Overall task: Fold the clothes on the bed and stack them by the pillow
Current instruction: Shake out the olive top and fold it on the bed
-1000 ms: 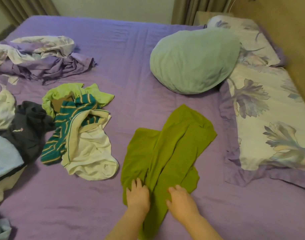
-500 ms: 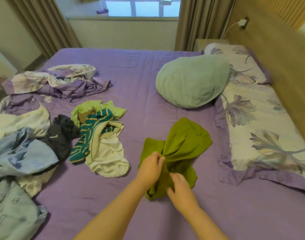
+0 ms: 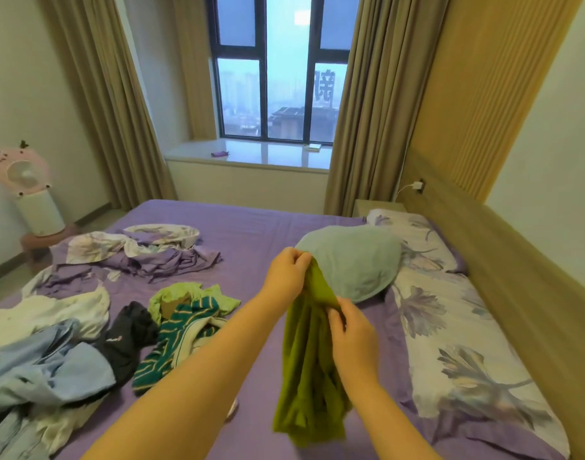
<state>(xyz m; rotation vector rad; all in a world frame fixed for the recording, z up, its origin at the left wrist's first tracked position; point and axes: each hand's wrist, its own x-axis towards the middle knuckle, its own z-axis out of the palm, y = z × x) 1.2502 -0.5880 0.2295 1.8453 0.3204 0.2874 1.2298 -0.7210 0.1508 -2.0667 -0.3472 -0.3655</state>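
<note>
In the lower middle of the frame, the olive-green garment [image 3: 309,366] hangs bunched and unfolded between my hands, lifted clear of the purple bed [image 3: 251,227], its loose end dangling toward the bottom edge. I judge the task barely started: nothing folded lies by the floral pillow [image 3: 450,333] along the right side, and I see no stack there at all. To the left of centre a striped teal top [image 3: 175,340] lies tangled with a lime-green piece [image 3: 188,293] and a dark garment [image 3: 128,330], and at the lower left a heap of pale blue clothes [image 3: 42,373] and white cloth [image 3: 52,310] waits too, so most of the folding is left. My left hand [image 3: 286,272] is raised higher, just left of the round pale-green cushion [image 3: 354,260], its fingers curled and pinching the top of the garment. My right hand [image 3: 352,336] sits lower and nearer to me, thumb and fingers pinching the cloth partway down. Both forearms reach up from the bottom edge and converge on the cloth. A crumpled floral sheet [image 3: 135,250] lies at the middle left.
</note>
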